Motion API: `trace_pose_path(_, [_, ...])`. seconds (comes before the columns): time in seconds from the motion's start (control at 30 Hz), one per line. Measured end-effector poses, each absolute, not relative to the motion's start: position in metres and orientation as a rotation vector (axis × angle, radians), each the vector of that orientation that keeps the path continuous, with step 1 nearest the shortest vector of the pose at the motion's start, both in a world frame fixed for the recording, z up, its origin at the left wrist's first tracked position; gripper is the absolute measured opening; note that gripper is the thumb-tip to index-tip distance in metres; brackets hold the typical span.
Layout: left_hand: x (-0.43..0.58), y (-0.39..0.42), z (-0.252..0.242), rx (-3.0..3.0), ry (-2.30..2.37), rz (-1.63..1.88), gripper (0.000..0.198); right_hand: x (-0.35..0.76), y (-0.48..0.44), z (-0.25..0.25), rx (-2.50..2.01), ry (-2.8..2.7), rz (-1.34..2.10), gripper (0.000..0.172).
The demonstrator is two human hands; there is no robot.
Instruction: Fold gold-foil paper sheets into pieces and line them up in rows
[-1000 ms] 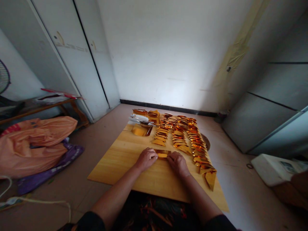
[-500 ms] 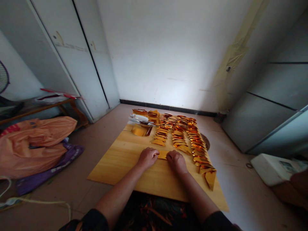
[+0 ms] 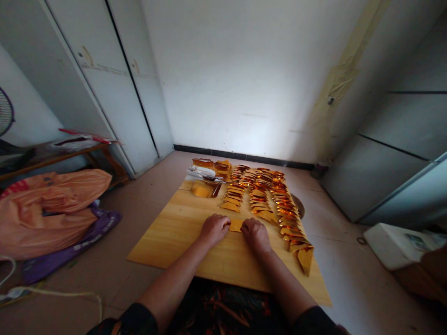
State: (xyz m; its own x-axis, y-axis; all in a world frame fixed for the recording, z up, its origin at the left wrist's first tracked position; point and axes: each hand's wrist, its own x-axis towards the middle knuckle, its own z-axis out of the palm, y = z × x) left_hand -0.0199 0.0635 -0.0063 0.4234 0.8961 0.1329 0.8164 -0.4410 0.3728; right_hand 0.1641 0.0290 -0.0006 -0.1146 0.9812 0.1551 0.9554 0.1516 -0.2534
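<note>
A gold foil paper [image 3: 236, 225] lies across the wooden board [image 3: 167, 237] between my hands. My left hand [image 3: 215, 229] pinches its left end, fingers curled. At the right end, my right hand [image 3: 256, 232] is closed on the same paper. Just beyond my hands, folded gold foil pieces [image 3: 260, 200] stand in overlapping rows, the longest row running down the right side of the board. Behind my left hand a flat stack of gold sheets [image 3: 202, 189] rests on the board. My curled fingers hide both ends of the held paper.
White packets [image 3: 201, 172] and more gold paper bundles [image 3: 223, 168] lie at the board's far edge. An orange bag [image 3: 59, 204] and a purple bag [image 3: 70, 251] are on the floor to the left. A white box [image 3: 398, 244] stands at the right.
Both hands keep almost the same place with the gold paper between them. The paper's shiny near edge looks flatter now; otherwise little differs.
</note>
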Motion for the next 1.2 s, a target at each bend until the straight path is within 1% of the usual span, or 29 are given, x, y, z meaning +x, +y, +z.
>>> trace_pose_path(0.27, [-0.019,0.059,0.000,2.443,1.583,0.438,0.011,0.164,0.028,-0.001,-1.867,-2.131,0.095,0.016])
trace_pose_path(0.4, [-0.016,0.050,0.004,2.620,1.587,0.483,0.007,0.158,0.026,0.002,-1.844,-2.187,0.019,0.013])
trace_pose_path(0.53, [-0.011,0.045,0.004,2.753,1.502,0.443,0.018,0.151,0.028,0.005,-1.898,-2.280,0.076,0.020])
trace_pose_path(0.6, [-0.011,0.046,0.002,2.760,1.473,0.415,0.019,0.151,0.029,0.007,-1.955,-2.252,0.129,0.020])
trace_pose_path(0.77, [-0.015,0.052,-0.002,2.593,1.457,0.452,0.017,0.151,0.030,0.014,-2.016,-2.149,0.242,0.017])
trace_pose_path(0.9, [-0.013,0.055,0.000,2.438,1.533,0.506,0.012,0.145,0.028,0.017,-2.098,-2.052,0.304,0.012])
trace_pose_path(1.0, [-0.011,0.055,0.003,2.376,1.585,0.501,0.005,0.139,0.026,0.020,-2.134,-2.001,0.300,0.017])
trace_pose_path(1.1, [-0.010,0.053,0.003,2.356,1.610,0.495,0.003,0.136,0.025,0.021,-2.158,-1.984,0.278,0.023])
trace_pose_path(1.2, [-0.010,0.052,0.002,2.351,1.620,0.499,0.003,0.134,0.025,0.021,-2.177,-1.976,0.280,0.023])
